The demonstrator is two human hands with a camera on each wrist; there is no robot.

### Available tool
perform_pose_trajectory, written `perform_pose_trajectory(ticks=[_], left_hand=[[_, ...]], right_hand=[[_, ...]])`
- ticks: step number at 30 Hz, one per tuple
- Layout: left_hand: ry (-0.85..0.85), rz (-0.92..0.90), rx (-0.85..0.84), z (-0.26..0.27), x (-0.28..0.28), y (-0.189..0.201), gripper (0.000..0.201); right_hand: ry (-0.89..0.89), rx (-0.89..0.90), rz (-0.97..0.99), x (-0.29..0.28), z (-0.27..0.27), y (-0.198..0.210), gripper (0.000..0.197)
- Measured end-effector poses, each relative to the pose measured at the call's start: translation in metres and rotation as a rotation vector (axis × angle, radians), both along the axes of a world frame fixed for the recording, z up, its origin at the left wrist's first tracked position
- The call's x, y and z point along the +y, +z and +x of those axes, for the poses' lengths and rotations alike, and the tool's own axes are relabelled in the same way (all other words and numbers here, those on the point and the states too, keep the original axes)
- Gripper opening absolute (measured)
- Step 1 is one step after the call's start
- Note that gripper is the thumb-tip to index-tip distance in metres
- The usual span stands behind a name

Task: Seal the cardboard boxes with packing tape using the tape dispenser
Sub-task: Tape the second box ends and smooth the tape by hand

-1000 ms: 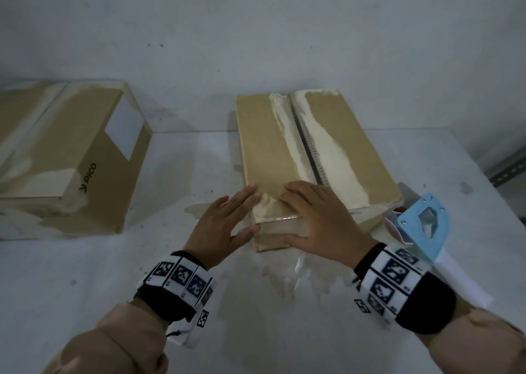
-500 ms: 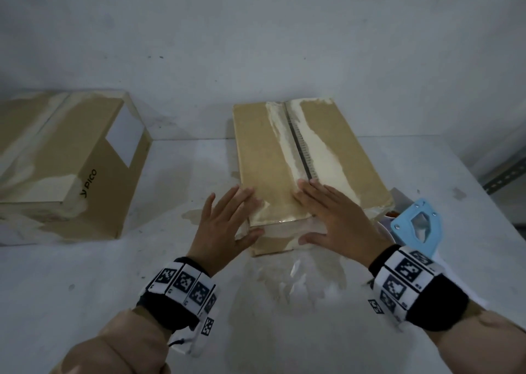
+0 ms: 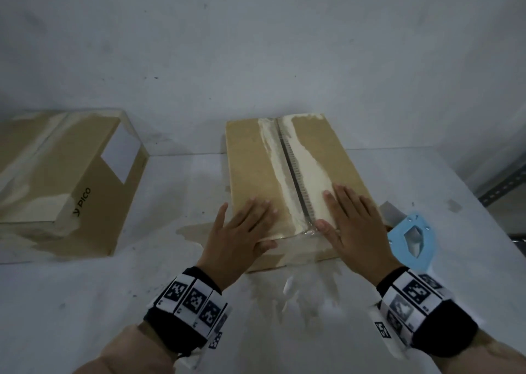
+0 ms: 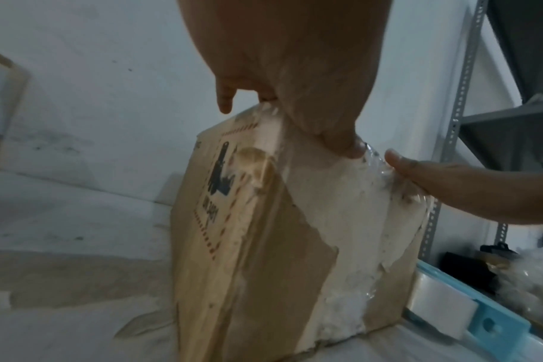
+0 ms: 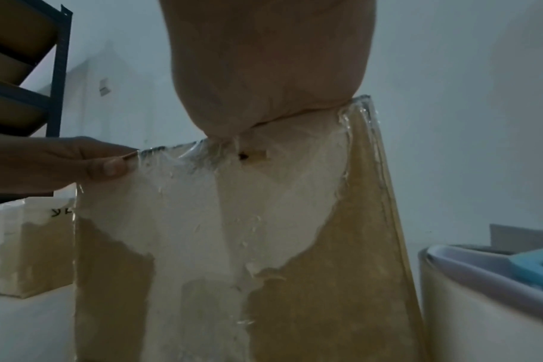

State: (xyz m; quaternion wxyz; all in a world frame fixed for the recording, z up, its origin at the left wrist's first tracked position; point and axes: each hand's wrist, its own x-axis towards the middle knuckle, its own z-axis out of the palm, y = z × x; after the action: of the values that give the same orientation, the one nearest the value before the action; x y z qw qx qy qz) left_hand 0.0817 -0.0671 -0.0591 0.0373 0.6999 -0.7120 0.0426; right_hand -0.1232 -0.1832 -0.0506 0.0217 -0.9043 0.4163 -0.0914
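Observation:
A brown cardboard box (image 3: 250, 157) with torn, whitish strips along its centre seam lies in the middle of the white table. Clear tape (image 3: 306, 233) wraps over its near edge and down the front face (image 4: 341, 220). My left hand (image 3: 242, 225) lies flat on the box top left of the seam, thumb on the front edge. My right hand (image 3: 353, 220) lies flat right of the seam, thumb by the tape end. The blue tape dispenser (image 3: 412, 242) sits on the table just right of the box, with nobody holding it.
A second cardboard box (image 3: 62, 180) with a white label stands at the left of the table. A wall rises close behind both boxes. Grey metal shelving (image 4: 468, 122) stands off the table's right side. Stains mark the table (image 3: 85, 302) in front of the middle box.
Both hands have slid away from the near edge up onto the box top and spread apart to either side of the seam. The view has moved closer.

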Motion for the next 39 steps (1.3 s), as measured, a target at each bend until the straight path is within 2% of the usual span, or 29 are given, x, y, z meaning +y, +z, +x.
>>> perform_pose_trajectory(ticks=[4, 7, 9, 11, 13, 15, 17, 20, 23, 24, 25, 27, 29, 31, 33, 36, 39], left_hand=[[-0.011, 0.092, 0.034, 0.004, 0.004, 0.008, 0.063], [0.010, 0.082, 0.084, -0.003, -0.002, 0.033, 0.088], [0.068, 0.097, 0.156, -0.009, -0.012, 0.045, 0.109], [0.188, 0.138, 0.195, -0.013, -0.023, 0.051, 0.119], [0.300, 0.160, 0.216, -0.014, -0.031, 0.051, 0.113], [0.400, 0.224, 0.253, -0.017, -0.036, 0.044, 0.086], [0.454, 0.228, 0.276, -0.023, -0.037, 0.038, 0.073], [0.532, 0.200, 0.322, -0.028, -0.045, 0.037, 0.069], [0.635, 0.190, 0.362, -0.035, -0.061, 0.038, 0.073], [0.656, 0.178, 0.358, -0.039, -0.065, 0.037, 0.075], [0.663, 0.161, 0.336, -0.043, -0.066, 0.034, 0.075], [0.665, 0.130, 0.295, -0.046, -0.065, 0.029, 0.075], [0.670, 0.117, 0.291, -0.044, -0.063, 0.027, 0.078], [0.670, 0.113, 0.282, -0.042, -0.063, 0.027, 0.079], [0.660, 0.117, 0.280, -0.042, -0.064, 0.027, 0.080], [0.663, 0.150, 0.285, -0.043, -0.062, 0.030, 0.089], [0.662, 0.200, 0.283, -0.041, -0.064, 0.035, 0.098]], right_hand=[[0.074, -0.019, 0.022, -0.002, -0.004, 0.000, 0.068], [0.173, -0.057, 0.057, -0.001, -0.011, 0.000, 0.061], [0.239, -0.168, 0.120, -0.001, -0.019, 0.003, 0.065], [0.191, -0.352, 0.220, -0.004, -0.029, 0.007, 0.069], [0.065, -0.406, 0.228, -0.007, -0.040, 0.005, 0.078], [-0.031, -0.312, 0.266, -0.007, -0.050, 0.001, 0.086], [-0.041, -0.281, 0.347, -0.002, -0.055, -0.003, 0.070], [0.003, -0.347, 0.400, 0.004, -0.063, -0.005, 0.060], [-0.053, -0.510, 0.498, 0.007, -0.077, -0.005, 0.070], [-0.111, -0.542, 0.477, 0.008, -0.086, -0.009, 0.074], [-0.188, -0.534, 0.418, 0.008, -0.096, -0.015, 0.081], [-0.366, -0.414, 0.268, 0.009, -0.118, -0.030, 0.100], [-0.503, -0.279, 0.198, 0.009, -0.139, -0.047, 0.110], [-0.584, -0.118, 0.340, 0.009, -0.153, -0.058, 0.113], [-0.611, -0.039, 0.503, 0.008, -0.160, -0.068, 0.118], [-0.615, -0.138, 0.423, 0.000, -0.158, -0.080, 0.111], [-0.564, -0.063, 0.386, -0.010, -0.151, -0.083, 0.102]])
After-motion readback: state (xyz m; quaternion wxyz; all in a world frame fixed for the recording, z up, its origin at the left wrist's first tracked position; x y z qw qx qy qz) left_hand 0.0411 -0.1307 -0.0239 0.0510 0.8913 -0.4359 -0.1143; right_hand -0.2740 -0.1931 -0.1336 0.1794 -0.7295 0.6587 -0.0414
